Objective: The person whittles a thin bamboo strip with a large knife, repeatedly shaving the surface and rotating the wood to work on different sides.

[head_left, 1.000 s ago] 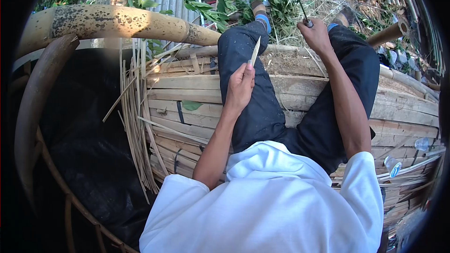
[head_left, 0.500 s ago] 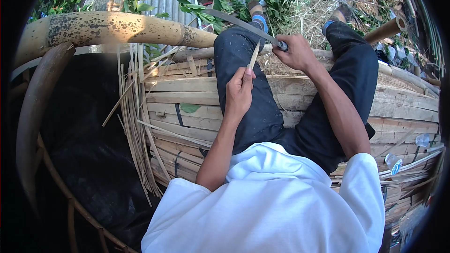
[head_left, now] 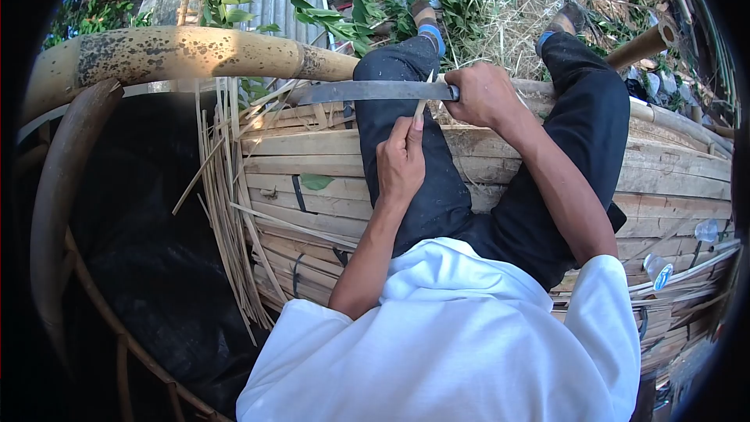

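My right hand (head_left: 486, 95) is wrapped round the handle of a long machete (head_left: 355, 92), its blade lying level and pointing left above my left thigh. The blade crosses a short, pointed bamboo sliver (head_left: 419, 108), and the sliver's tip shows just beyond it. My left hand (head_left: 401, 162) pinches the lower end of that sliver between thumb and fingers, just below the blade. Both hands are over my dark trousers (head_left: 426, 187).
I sit on a bamboo slat platform (head_left: 312, 164). A bundle of thin bamboo strips (head_left: 226, 211) hangs at its left edge, beside a black sheet (head_left: 141, 227). A thick bamboo pole (head_left: 195, 53) runs across the front left. Two plastic cups (head_left: 658, 270) lie at right.
The machete has swung down from a slant above the sliver to lie level across it. My right hand has turned and shifted slightly; my left hand stays nearly in place.
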A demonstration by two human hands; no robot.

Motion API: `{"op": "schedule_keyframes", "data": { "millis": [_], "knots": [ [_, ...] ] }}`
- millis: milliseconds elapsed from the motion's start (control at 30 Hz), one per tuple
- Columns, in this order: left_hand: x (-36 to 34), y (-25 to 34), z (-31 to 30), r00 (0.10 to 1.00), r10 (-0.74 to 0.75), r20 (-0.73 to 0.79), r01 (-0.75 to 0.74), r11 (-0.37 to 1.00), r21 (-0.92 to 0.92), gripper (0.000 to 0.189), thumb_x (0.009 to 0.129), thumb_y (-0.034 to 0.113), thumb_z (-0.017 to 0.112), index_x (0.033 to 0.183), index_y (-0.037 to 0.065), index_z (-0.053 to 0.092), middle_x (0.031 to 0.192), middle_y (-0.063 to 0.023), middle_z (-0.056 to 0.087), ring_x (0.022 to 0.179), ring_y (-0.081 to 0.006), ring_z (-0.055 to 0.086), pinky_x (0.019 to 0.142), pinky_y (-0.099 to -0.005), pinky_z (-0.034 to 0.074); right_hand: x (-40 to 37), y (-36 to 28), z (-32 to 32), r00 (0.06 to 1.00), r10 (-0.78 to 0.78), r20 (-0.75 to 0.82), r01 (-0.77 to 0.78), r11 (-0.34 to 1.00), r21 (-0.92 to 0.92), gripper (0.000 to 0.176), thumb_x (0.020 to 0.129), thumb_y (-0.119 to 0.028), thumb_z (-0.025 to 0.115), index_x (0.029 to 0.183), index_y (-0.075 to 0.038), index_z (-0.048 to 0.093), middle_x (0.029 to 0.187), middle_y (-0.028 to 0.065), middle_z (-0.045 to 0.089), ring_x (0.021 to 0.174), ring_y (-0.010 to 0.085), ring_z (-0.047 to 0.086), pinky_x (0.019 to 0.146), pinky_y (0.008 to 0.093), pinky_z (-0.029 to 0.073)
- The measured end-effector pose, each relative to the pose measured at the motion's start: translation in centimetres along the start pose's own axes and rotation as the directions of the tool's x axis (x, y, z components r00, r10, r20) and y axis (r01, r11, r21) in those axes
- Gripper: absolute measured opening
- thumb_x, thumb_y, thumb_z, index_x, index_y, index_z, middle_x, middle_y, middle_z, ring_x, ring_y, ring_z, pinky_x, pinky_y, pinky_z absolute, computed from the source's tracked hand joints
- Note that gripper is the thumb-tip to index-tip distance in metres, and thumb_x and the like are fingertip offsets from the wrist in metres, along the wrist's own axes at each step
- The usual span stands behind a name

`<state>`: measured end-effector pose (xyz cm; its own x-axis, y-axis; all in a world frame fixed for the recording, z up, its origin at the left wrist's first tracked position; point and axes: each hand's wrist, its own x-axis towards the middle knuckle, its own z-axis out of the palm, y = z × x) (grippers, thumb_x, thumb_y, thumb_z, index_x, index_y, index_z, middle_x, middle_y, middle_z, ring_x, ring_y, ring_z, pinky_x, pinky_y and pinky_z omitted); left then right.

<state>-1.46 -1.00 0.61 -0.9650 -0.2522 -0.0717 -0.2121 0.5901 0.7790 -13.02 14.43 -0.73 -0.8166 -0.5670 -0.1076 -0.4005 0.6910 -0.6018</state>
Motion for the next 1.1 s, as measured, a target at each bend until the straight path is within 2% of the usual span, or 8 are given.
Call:
{"op": "schedule_keyframes", "data": {
  "millis": [167,267,300,367,567,700,933,1100],
  "knots": [
    [-1.1,0.7,-0.3,0.986,0.164,-0.036,-0.161,0.984,0.081,0.032,0.1,0.028,0.046,0.085,0.001,0.053,0.056,-0.008,0.042,0.049,-0.0122,0.041,0.048,-0.0321,0.034,2.7,8.2,0.2,0.866,0.5,-0.005,-0.499,0.865,-0.055,0.028,0.076,-0.028,0.062,0.088,-0.004,0.07,0.081,0.0221,0.067,0.079,0.0359,0.067,0.074,0.0425,0.054],
    [-0.8,-0.3,-0.7,0.997,0.054,-0.049,-0.05,0.995,0.089,0.031,0.1,0.027,0.047,0.085,0.001,0.054,0.056,-0.0079,0.044,0.049,-0.0123,0.041,0.048,-0.0316,0.035,3.1,7.9,-1.5,0.851,0.509,-0.129,-0.49,0.858,0.152,0.029,0.078,-0.027,0.059,0.085,-0.001,0.069,0.077,0.0227,0.066,0.077,0.0357,0.067,0.071,0.0418,0.053],
    [-0.6,0.2,-0.7,0.998,0.05,-0.029,-0.047,0.994,0.099,0.029,0.099,0.026,0.046,0.088,0.001,0.056,0.058,-0.0156,0.049,0.051,-0.0305,0.054,0.049,-0.0373,0.04,2.9,7.2,-1.7,0.853,0.505,-0.132,-0.487,0.861,0.148,0.029,0.078,-0.027,0.059,0.085,-0.001,0.069,0.077,0.0227,0.066,0.077,0.0357,0.067,0.071,0.0418,0.053],
    [-0.7,1.0,-0.4,0.999,0.034,-0.038,-0.031,0.996,0.079,0.03,0.099,0.026,0.047,0.091,0.0,0.058,0.06,-0.0155,0.052,0.053,-0.0296,0.055,0.051,-0.0369,0.041,2.0,5.7,-1.6,0.928,0.367,-0.065,-0.314,0.864,0.394,0.027,0.077,-0.025,0.059,0.085,-0.001,0.068,0.07,0.0222,0.064,0.07,0.0367,0.065,0.068,0.0423,0.051],
    [-0.7,0.6,-0.4,0.997,-0.078,-0.015,0.077,0.996,-0.055,0.033,0.099,0.028,0.048,0.099,-0.002,0.061,0.069,-0.0116,0.061,0.059,-0.0194,0.056,0.055,-0.0338,0.042,-0.4,2.1,-0.4,0.995,-0.073,-0.064,0.084,0.978,0.193,0.021,0.073,-0.026,0.064,0.079,-0.005,0.067,0.062,0.0184,0.061,0.066,0.0379,0.062,0.065,0.0455,0.05],
    [-1.0,0.3,0.0,0.995,-0.091,-0.03,0.085,0.985,-0.147,0.035,0.098,0.032,0.051,0.101,-0.001,0.062,0.068,0.0039,0.048,0.063,-0.0042,0.039,0.055,-0.0214,0.031,-0.6,1.0,0.2,0.99,-0.117,-0.076,0.128,0.978,0.167,0.016,0.071,-0.02,0.066,0.072,-0.005,0.062,0.062,0.0176,0.059,0.064,0.0392,0.06,0.059,0.0453,0.049],
    [-1.3,0.2,-0.3,0.999,-0.038,-0.011,0.037,0.996,-0.077,0.032,0.099,0.031,0.05,0.097,0.0,0.06,0.066,0.0037,0.046,0.06,-0.0041,0.038,0.053,-0.0218,0.031,0.0,1.5,-0.1,0.99,-0.124,-0.071,0.129,0.989,0.073,0.019,0.072,-0.025,0.064,0.072,-0.005,0.064,0.064,0.0184,0.061,0.065,0.0389,0.061,0.063,0.047,0.049],
    [-1.6,-0.8,-0.7,1.0,0.018,-0.025,-0.021,0.993,-0.115,0.038,0.1,0.032,0.045,0.085,0.0,0.056,0.057,-0.0024,0.044,0.053,-0.0097,0.04,0.049,-0.0279,0.034,3.4,8.4,-0.1,0.872,0.481,-0.095,-0.466,0.873,0.143,0.028,0.077,-0.03,0.06,0.087,-0.005,0.07,0.071,0.0222,0.064,0.069,0.0355,0.065,0.069,0.0442,0.051]
  ]
}}
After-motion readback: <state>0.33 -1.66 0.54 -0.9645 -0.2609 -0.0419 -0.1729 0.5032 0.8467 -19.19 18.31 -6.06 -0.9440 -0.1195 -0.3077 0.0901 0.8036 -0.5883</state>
